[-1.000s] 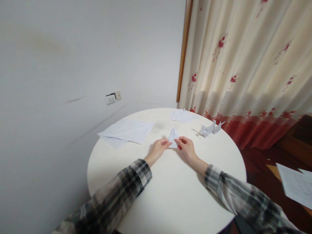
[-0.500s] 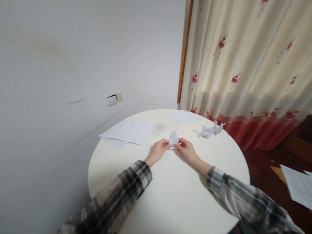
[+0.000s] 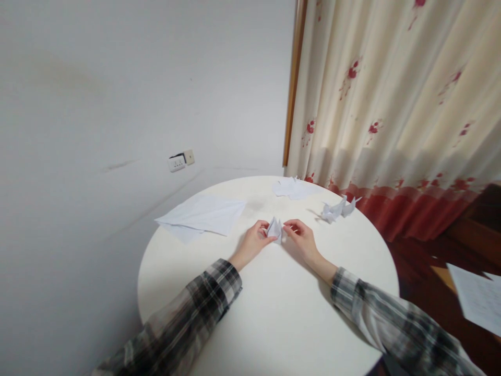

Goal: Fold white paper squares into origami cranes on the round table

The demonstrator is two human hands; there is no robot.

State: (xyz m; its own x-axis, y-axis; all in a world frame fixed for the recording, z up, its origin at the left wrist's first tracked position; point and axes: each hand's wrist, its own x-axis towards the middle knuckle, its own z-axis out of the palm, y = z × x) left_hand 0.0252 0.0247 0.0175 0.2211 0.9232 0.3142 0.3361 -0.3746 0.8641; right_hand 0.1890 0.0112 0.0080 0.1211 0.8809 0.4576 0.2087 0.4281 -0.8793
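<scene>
A small piece of folded white paper [image 3: 274, 231] with pointed tips stands between my hands, just above the middle of the round white table. My left hand [image 3: 256, 239] is closed on its left side, thumb in front and fingers behind. At the paper's right edge, my right hand [image 3: 303, 239] has its thumb and forefinger pinched together on the right flap. Several folded paper cranes [image 3: 336, 210] sit in a cluster to the right, beyond my right hand.
Large white paper sheets [image 3: 205, 214] lie at the table's left. More paper pieces [image 3: 291, 188] rest by the far edge. A wall with a socket [image 3: 177, 164] borders the left, a flowered curtain [image 3: 376, 94] the right. Printed sheets [image 3: 475, 297] are beyond the right edge.
The folded paper has turned and its flaps have spread apart. My right hand has shifted from its lower front to its right edge. My left hand keeps its hold.
</scene>
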